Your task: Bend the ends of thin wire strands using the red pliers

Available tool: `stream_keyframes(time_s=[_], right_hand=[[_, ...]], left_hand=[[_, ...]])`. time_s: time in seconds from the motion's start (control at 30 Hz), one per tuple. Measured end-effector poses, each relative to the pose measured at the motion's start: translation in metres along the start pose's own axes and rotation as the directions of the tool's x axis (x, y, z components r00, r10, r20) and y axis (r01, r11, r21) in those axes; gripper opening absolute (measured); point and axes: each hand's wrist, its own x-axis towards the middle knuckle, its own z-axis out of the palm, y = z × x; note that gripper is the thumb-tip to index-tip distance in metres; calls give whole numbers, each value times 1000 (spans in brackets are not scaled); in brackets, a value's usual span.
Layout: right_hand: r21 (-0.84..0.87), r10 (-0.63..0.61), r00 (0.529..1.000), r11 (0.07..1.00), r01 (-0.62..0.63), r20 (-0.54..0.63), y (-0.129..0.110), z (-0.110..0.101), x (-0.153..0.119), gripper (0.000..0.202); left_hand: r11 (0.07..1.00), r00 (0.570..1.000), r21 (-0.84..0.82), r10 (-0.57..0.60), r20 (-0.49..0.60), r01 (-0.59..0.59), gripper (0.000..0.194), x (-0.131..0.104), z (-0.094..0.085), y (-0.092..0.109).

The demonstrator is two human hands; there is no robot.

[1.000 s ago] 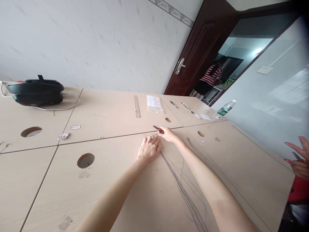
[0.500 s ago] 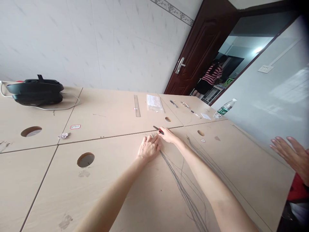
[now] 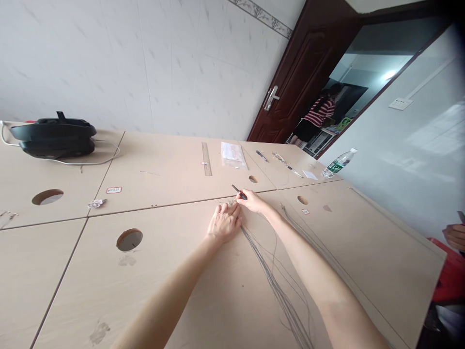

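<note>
My left hand [image 3: 224, 223] presses down on the table, its fingers curled over the top end of a bundle of thin grey wires [image 3: 271, 276]. The bundle runs from under that hand toward the near table edge, between my forearms. My right hand [image 3: 250, 200] is closed around a small tool with red and black handles [image 3: 241, 195], its dark tip pointing up and left. Small, light-coloured wire ends [image 3: 231, 201] show just beyond my left fingertips, close to the tool. What exactly my left fingers grip is hidden.
Beyond my hands lie a ruler [image 3: 207, 159], a plastic bag with paper [image 3: 233, 154], a pen [image 3: 261, 156] and a water bottle [image 3: 339, 163]. More wires [image 3: 308, 232] lie right. A black device [image 3: 56, 138] sits far left. Another person's hand [image 3: 454, 236] is at the right edge.
My right hand has shifted and turned the tool slightly, while my left hand stays in place. The other person's hand at the right has drawn back and now holds something dark.
</note>
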Motion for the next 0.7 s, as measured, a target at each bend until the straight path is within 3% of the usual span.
stream_keyframes(time_s=[0.33, 0.57, 0.7], right_hand=[[125, 61, 998, 990, -58, -17, -3, -17, -15, 29], [242, 154, 972, 964, -110, -175, -19, -68, -64, 17], [342, 226, 932, 932, -121, -285, -22, -100, -99, 23]], left_hand=[[1000, 1000, -4, 2, -5, -2, 42, -1, 2, -1], [1000, 1000, 0, 13, -20, -13, 43, -1, 5, -3], [1000, 1000, 15, 19, -21, -19, 44, -2, 4, -3]])
